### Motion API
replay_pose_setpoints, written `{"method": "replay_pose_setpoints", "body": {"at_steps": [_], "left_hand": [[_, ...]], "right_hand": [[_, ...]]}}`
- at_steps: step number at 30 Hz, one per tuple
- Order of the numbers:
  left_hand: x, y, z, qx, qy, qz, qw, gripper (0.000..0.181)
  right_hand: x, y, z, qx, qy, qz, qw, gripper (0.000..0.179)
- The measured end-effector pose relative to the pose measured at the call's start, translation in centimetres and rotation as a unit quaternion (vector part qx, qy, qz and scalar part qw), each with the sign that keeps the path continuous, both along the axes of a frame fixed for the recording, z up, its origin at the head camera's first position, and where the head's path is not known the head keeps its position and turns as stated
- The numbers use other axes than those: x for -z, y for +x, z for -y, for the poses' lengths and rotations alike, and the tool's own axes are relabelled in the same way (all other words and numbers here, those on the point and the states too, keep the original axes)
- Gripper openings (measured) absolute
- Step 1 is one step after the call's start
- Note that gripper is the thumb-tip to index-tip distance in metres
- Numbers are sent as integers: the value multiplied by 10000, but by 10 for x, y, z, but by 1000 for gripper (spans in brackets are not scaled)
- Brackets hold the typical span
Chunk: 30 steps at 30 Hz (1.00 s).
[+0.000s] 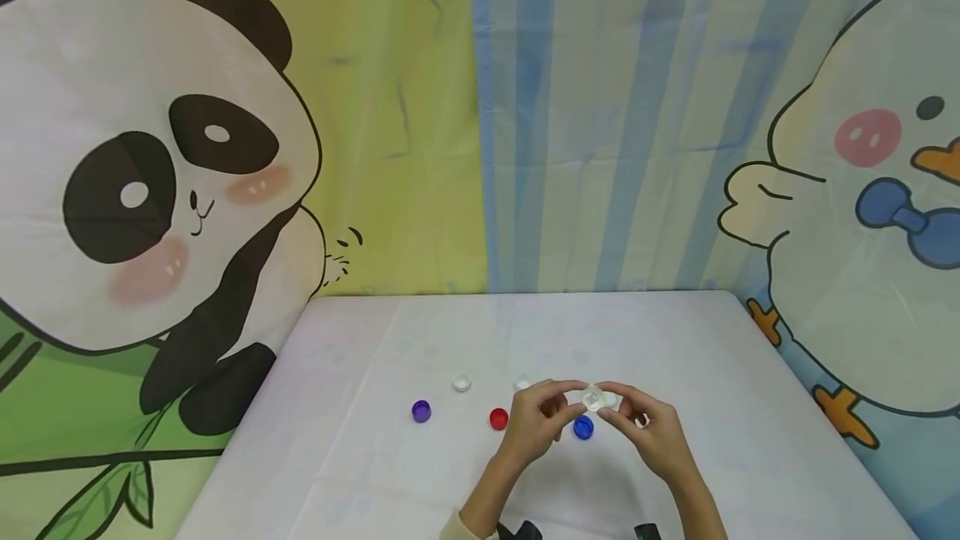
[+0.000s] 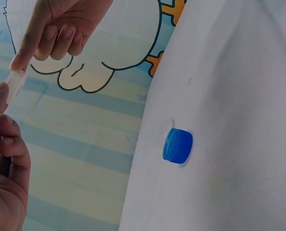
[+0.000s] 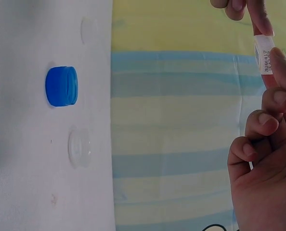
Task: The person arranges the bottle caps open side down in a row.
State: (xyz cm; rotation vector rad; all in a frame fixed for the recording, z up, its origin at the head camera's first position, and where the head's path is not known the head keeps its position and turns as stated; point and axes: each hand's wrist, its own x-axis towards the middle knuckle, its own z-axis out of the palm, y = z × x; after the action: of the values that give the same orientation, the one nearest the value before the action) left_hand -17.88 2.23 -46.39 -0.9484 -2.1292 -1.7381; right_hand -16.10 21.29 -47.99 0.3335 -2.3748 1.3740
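Note:
A white bottle cap [image 1: 592,397] is held up over the table between my two hands, its open side toward the head camera. My left hand [image 1: 536,419] pinches its left edge with thumb and forefinger, and my right hand [image 1: 656,436] pinches the right edge the same way. Printed digits show on the side of the white cap [image 3: 266,57] in the right wrist view. Below the hands lies a blue bottle cap [image 1: 583,427] on the table. Next to the blue one in the right wrist view is a clear cap [image 3: 79,148].
On the white-covered table [image 1: 360,490], a red cap [image 1: 498,418] lies just left of my left hand. Farther left are a purple cap [image 1: 422,411] and a clear cap [image 1: 461,383]. Another clear cap [image 1: 521,383] is partly hidden behind the left hand. Printed curtains [image 1: 555,123] stand behind.

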Motion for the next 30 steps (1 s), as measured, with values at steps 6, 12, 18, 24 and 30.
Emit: {"method": "replay_pose_setpoints", "body": {"at_steps": [6, 12, 18, 24, 30], "left_hand": [[2, 1, 3, 11, 10, 45, 10000, 22], [4, 0, 4, 212, 220, 413, 9987, 24], [19, -9, 5, 411, 698, 2155, 9731, 27], [26, -16, 9, 474, 857, 3644, 9261, 31], [28, -17, 9, 544, 734, 3805, 9203, 33]], "right_hand": [[2, -1, 1, -39, 42, 43, 10000, 27], [2, -1, 4, -70, 89, -21, 9999, 27], [3, 0, 7, -113, 199, -143, 9996, 27], [8, -2, 6, -401, 214, -507, 9977, 30], [13, -4, 6, -481, 357, -840, 9947, 33]]}}
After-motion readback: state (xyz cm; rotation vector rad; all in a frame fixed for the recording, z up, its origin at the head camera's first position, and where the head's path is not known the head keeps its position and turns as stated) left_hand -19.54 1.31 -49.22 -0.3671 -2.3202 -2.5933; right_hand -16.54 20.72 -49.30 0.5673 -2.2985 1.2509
